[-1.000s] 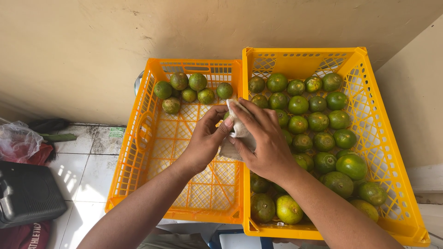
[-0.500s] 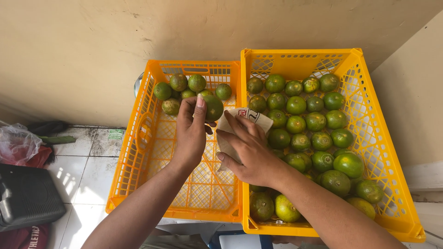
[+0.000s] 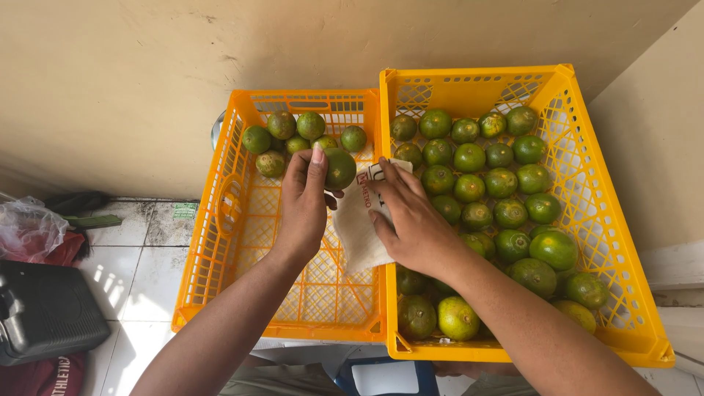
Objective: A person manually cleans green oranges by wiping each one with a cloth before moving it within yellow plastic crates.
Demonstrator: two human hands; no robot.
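At the far left, a clear plastic bag (image 3: 29,229) lies over a red cloth (image 3: 51,249) on the white tile floor (image 3: 139,271), with a black case (image 3: 45,312) in front of them. Next comes the left crate (image 3: 220,264), yellow and mostly bare, its mesh bottom showing; six or so green limes (image 3: 281,125) sit bunched against its far wall. The left hand (image 3: 302,205) is stretched over this crate, its fingers (image 3: 317,163) wrapped around one lime (image 3: 340,168) just near that bunch, held above the crate's floor.

Between the hands, a pale cloth (image 3: 359,229) hangs over the edge where the two crates meet. The right hand (image 3: 416,224) lies on it, fingers (image 3: 390,176) spread flat and pressing the cloth, not clenched.

The right crate (image 3: 609,220), also yellow and standing touching the left one, is filled with green limes (image 3: 513,213), a few turning yellowish at the near end. The right forearm crosses its near corner.

Behind both crates runs a plain beige wall (image 3: 147,73); at the right it turns a corner, with a white skirting at its foot. A blue and white thing shows below the crates, too cut off to tell.
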